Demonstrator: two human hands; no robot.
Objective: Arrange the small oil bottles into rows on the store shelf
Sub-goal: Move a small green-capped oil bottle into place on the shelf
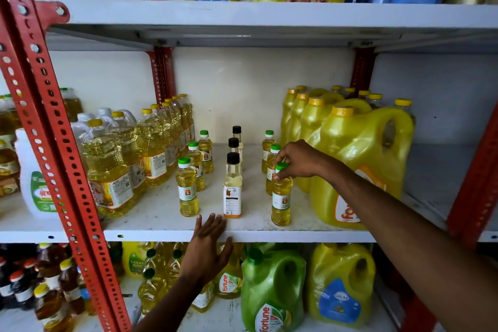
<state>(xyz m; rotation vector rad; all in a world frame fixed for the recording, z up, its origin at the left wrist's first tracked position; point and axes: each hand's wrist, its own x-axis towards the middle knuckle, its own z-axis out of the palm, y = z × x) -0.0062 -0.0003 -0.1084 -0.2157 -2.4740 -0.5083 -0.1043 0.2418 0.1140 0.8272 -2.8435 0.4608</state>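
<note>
Two bare forearms, no sleeves, left hand [207, 248], right hand [299, 160], no rings or watch visible

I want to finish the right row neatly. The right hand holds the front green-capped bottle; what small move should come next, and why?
Probably let go. The right hand grips the cap of the front green-capped bottle, which already stands upright on the shelf, roughly in line with the two green-capped bottles behind it.
</note>
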